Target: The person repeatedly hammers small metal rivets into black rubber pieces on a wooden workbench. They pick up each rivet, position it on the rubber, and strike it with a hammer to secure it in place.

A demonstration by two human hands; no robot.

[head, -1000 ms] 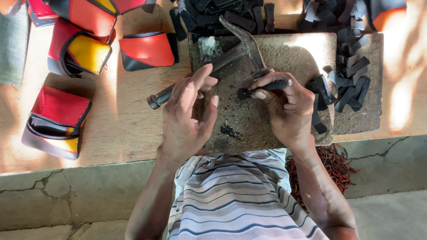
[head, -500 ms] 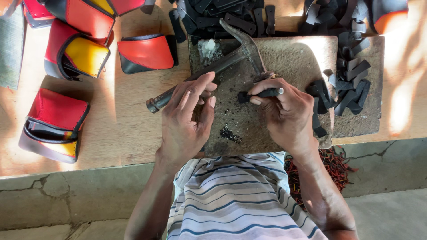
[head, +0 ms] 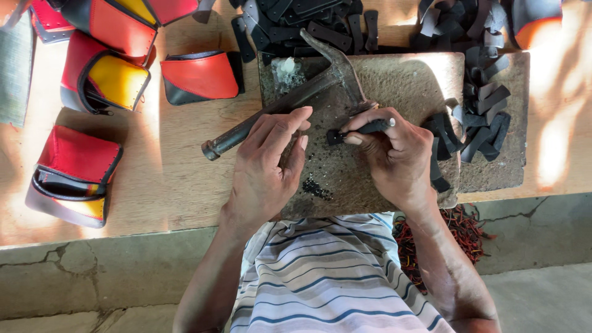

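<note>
While pinched in the right hand [head: 398,157], lies flat on the stone slab [head: 407,80]: 1 small black strip [head: 336,136], poking out leftward past the thumb and forefinger. Runs roughly left to right with the long axis tipped slightly up toward the right, free end pointing left toward the left hand [head: 268,163]. Sits at the very front of that grip, fingers closed on it, together with a thin dark tool with a pale tip [head: 377,126] held along the same line. Cannot tell exactly where strip ends and tool begins under the fingers.

Left grip: loose, fingers extended and slightly curled, closed on nothing; fingertips resting over the handle of the hammer [head: 290,102] just left of the strip. Hammer lying diagonally, handle end at lower left off the slab on the wooden desk [head: 179,166], head at upper right on the slab, just above the strip.

Scattered dark specks [head: 316,188] on the slab below the hands. Heaps of similar black strips [head: 475,123] right of the right hand and along the far edge. Red, yellow and black pouches [head: 74,172] on the desk at left.
</note>
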